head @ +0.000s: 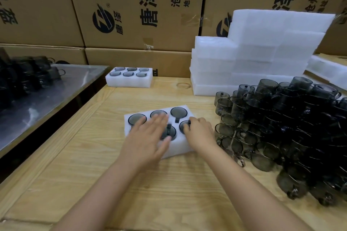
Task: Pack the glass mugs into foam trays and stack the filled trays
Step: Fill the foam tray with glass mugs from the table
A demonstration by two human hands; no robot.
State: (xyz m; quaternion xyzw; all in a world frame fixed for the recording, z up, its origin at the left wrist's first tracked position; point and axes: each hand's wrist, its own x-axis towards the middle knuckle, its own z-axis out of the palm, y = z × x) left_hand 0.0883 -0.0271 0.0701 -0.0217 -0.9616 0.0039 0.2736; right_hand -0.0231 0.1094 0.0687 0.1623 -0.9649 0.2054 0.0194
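A white foam tray point(191, 111) lies on the wooden table in front of me with dark glass mugs point(178, 112) seated in its holes. My left hand point(150, 135) lies flat over the tray's near left mugs, fingers straight and spread. My right hand point(199, 127) sits on the tray's near right mug, fingers curled onto its rim. A second filled foam tray point(129, 81) stands further back on the table. A big pile of loose smoky glass mugs point(281, 127) lies to the right.
Stacks of white foam trays point(253, 58) rise at the back right. Cardboard boxes point(131, 15) wall the back. A metal table point(47, 95) with more dark mugs point(22, 77) is on the left. Bare wooden table point(131, 184) lies near me.
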